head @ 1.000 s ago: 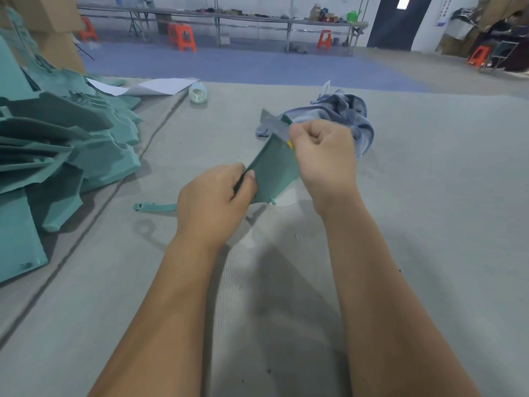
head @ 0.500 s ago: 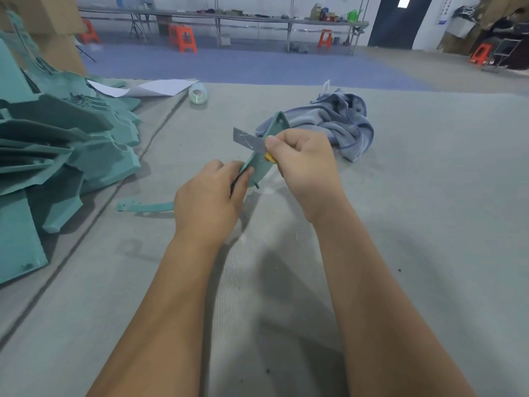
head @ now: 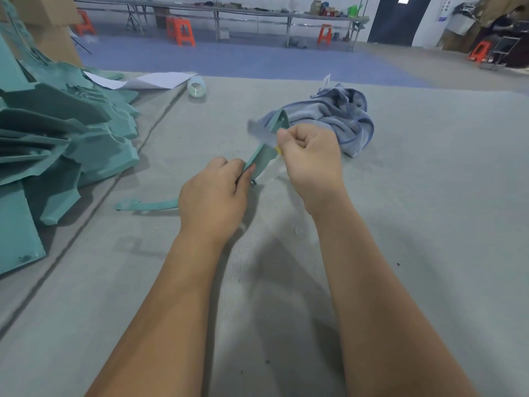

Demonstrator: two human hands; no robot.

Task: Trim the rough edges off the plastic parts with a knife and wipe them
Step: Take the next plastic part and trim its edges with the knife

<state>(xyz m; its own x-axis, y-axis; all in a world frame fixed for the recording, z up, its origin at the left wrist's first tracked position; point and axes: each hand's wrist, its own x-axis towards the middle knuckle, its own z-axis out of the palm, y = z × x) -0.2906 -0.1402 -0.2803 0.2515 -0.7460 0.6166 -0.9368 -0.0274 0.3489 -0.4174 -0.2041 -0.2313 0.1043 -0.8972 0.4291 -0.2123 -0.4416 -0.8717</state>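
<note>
Left hand (head: pixel 213 202) grips near end of teal plastic part (head: pixel 262 159), held above table centre. Right hand (head: pixel 310 156) clenched on knife (head: pixel 262 134); blade motion-blurred, handle mostly hidden.

A roll of clear tape (head: pixel 196 86) lies on the grey table (head: pixel 429 224) beside white paper sheets (head: pixel 160 80), while beyond stand orange stools (head: pixel 181 31), a long metal bench (head: pixel 257 12), a green watering can (head: pixel 353 10) and a dark door (head: pixel 400 18)
</note>
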